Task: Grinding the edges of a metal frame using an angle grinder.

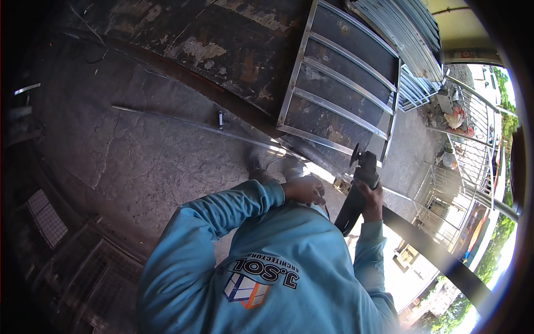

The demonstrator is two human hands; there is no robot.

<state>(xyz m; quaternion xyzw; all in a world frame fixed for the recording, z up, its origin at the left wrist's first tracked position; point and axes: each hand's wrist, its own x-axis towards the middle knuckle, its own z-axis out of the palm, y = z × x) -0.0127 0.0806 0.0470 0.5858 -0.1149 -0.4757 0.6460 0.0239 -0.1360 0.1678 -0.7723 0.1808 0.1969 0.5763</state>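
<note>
My right hand is wrapped round a dark angle grinder, held upright at my right side. Its thin disc points away from me, close to the near right corner of a silver metal frame. That frame has several parallel crossbars and lies on a dark, paint-worn worktable. In front of my belly, my left hand is closed with its fingers curled. Whatever it may hold is hidden.
A long thin metal bar lies left of my feet, with a small light-coloured object beside it. Corrugated metal sheets are stacked beyond the frame. White metal railings stand at the right. A mesh panel is at the far left.
</note>
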